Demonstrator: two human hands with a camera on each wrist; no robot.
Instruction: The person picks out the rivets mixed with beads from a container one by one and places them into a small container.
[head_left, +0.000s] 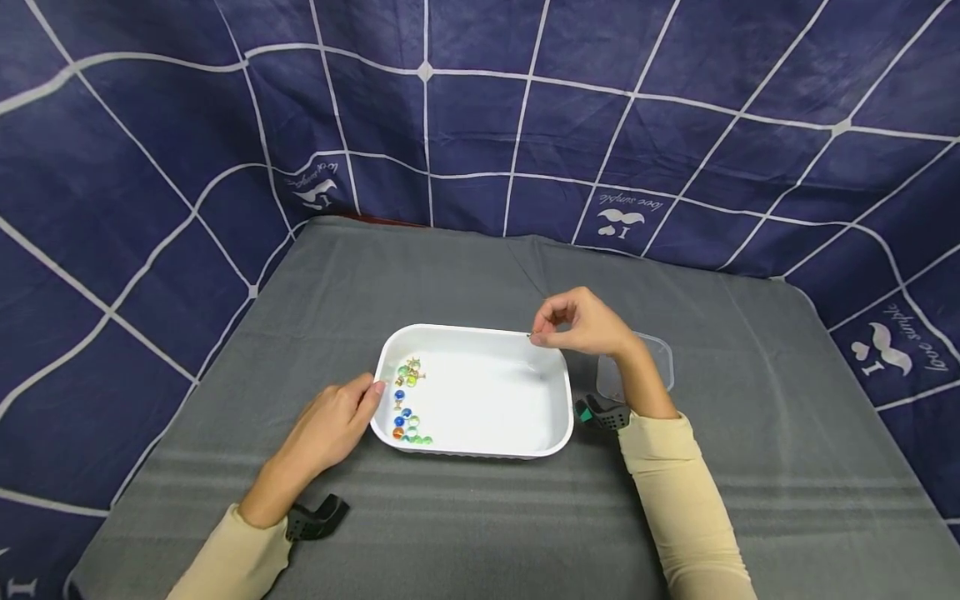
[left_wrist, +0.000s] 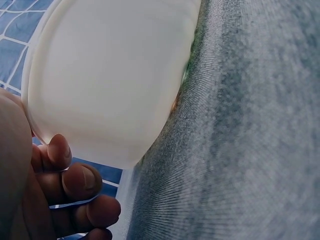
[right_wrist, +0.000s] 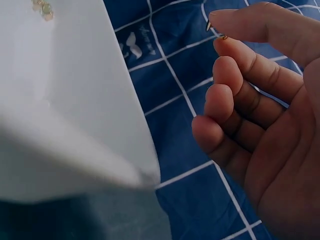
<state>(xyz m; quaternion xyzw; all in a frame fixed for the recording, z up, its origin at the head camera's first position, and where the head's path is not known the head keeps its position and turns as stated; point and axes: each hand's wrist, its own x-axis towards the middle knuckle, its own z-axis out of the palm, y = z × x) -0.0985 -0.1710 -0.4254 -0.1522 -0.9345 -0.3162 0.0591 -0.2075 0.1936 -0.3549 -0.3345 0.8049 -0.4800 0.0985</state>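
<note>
While the left hand (head_left: pixel 326 429) grips the white tray (head_left: pixel 483 400), the right hand (head_left: pixel 585 323) pinches a tiny metallic piece (right_wrist: pixel 208 25), best held lightly.

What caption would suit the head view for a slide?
Left hand holding a white tray with marbles, right hand pinching a small item near the far rim.

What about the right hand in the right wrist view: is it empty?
No, the right hand pinches a small shiny item, too little of it showing to identify.
</note>
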